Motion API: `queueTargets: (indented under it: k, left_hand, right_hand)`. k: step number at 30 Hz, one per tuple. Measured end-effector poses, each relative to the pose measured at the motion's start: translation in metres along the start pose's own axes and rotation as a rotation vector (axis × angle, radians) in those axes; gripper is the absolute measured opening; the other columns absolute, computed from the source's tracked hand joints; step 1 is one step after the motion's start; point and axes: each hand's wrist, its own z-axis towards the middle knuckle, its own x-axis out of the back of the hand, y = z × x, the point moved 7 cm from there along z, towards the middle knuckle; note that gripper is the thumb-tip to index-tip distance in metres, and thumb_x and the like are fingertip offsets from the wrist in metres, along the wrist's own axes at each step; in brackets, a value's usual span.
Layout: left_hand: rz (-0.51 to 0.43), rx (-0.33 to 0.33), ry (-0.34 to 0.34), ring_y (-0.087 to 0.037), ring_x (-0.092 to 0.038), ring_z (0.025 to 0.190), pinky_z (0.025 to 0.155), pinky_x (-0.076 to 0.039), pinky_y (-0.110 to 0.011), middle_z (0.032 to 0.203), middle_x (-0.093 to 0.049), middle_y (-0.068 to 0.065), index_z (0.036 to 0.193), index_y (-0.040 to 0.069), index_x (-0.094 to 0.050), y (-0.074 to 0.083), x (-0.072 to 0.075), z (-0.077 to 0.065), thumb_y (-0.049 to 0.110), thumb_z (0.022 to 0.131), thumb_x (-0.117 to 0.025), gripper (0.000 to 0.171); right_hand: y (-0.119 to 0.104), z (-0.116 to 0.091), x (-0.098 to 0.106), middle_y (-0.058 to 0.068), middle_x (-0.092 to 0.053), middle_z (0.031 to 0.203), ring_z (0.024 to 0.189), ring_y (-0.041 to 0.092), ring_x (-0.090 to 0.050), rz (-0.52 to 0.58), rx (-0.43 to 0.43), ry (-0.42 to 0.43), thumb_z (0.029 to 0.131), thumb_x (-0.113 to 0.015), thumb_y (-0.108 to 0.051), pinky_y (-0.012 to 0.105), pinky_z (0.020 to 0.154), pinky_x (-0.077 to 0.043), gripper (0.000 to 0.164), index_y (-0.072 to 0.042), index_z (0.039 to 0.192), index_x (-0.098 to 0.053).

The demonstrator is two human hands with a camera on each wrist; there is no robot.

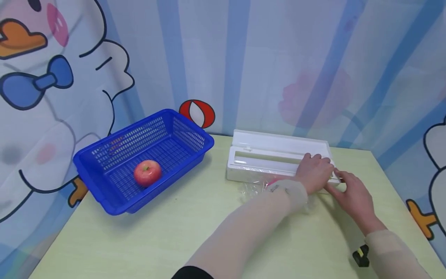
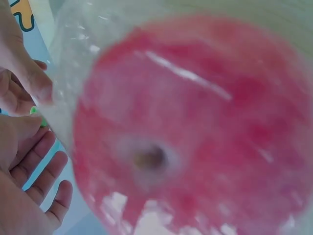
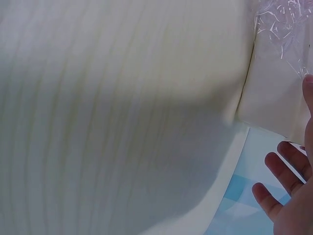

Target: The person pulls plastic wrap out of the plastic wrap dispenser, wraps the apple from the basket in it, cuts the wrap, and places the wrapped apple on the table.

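A white cling film box [image 1: 268,169] lies at the back right of the table with its lid raised. My left hand [image 1: 315,172] is over its right part; in the left wrist view its thumb and finger pinch a small green slider [image 2: 38,116], other fingers spread. My right hand [image 1: 355,195] grips the box's right end, thumb at the front; in the right wrist view its fingers are only partly visible. Below my left wrist, an apple [image 2: 205,117] sits in clear cling film [image 1: 252,190]; in the head view my forearm hides most of that apple.
A blue plastic basket [image 1: 193,161] stands at the left with an unwrapped red apple [image 1: 148,173] in it. A printed curtain [image 1: 209,58] hangs behind the pale table [image 1: 167,240]. A small black and yellow object [image 1: 361,255] shows beside my right wrist.
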Motion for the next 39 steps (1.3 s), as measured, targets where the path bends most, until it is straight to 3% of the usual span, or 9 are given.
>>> queueTargets:
  k: [6,9,15,21,31,39]
  left_hand:
    - [0.016,-0.014,-0.013,-0.006,-0.044,0.102,0.084,-0.033,-0.031,0.109,-0.049,0.019,0.107,0.041,-0.057,-0.010,-0.002,-0.007,0.050,0.088,-0.061,0.022]
    - [0.014,-0.012,-0.024,-0.006,-0.044,0.102,0.085,-0.032,-0.031,0.110,-0.049,0.019,0.110,0.041,-0.056,-0.014,-0.002,-0.010,0.050,0.089,-0.059,0.023]
    - [0.021,-0.012,-0.041,-0.006,-0.044,0.103,0.085,-0.032,-0.031,0.112,-0.050,0.019,0.112,0.041,-0.056,-0.027,-0.001,-0.016,0.039,0.095,-0.054,0.017]
    - [0.025,-0.032,-0.009,-0.006,-0.044,0.099,0.083,-0.033,-0.030,0.106,-0.050,0.018,0.109,0.040,-0.058,-0.046,-0.001,-0.025,0.030,0.096,-0.052,0.017]
    - [-0.016,-0.043,-0.016,-0.008,-0.041,0.085,0.075,-0.031,-0.028,0.090,-0.050,0.015,0.095,0.034,-0.061,-0.088,-0.005,-0.055,0.028,0.094,-0.055,0.008]
    - [0.002,-0.047,-0.009,-0.009,-0.042,0.083,0.073,-0.033,-0.029,0.088,-0.051,0.014,0.094,0.032,-0.062,-0.122,-0.007,-0.081,0.029,0.093,-0.058,0.006]
  right_hand:
    - [0.000,0.000,0.000,0.022,-0.049,0.122,0.104,0.039,-0.047,-0.013,-0.013,-0.018,0.086,-0.062,-0.054,0.056,0.075,-0.041,0.074,-0.006,0.138,-0.038]
    - [-0.002,0.001,-0.002,0.022,-0.049,0.122,0.104,0.039,-0.047,-0.015,-0.019,-0.025,0.085,-0.062,-0.055,0.056,0.075,-0.041,0.075,-0.007,0.138,-0.038]
    - [-0.006,0.004,-0.002,0.019,-0.050,0.121,0.102,0.037,-0.048,-0.003,-0.027,-0.018,0.085,-0.063,-0.056,0.055,0.071,-0.042,0.074,-0.005,0.134,-0.043]
    - [-0.009,0.006,-0.001,0.019,-0.051,0.120,0.096,0.035,-0.050,-0.003,-0.031,-0.010,0.085,-0.063,-0.056,0.052,0.067,-0.043,0.072,-0.004,0.132,-0.045]
    - [-0.005,0.004,0.001,0.021,-0.049,0.122,0.100,0.037,-0.048,-0.021,-0.042,-0.038,0.085,-0.061,-0.058,0.054,0.069,-0.043,0.077,-0.004,0.135,-0.041]
    - [-0.004,0.001,0.000,0.021,-0.047,0.124,0.102,0.037,-0.047,-0.020,-0.048,-0.056,0.085,-0.060,-0.059,0.055,0.071,-0.042,0.077,-0.005,0.137,-0.039]
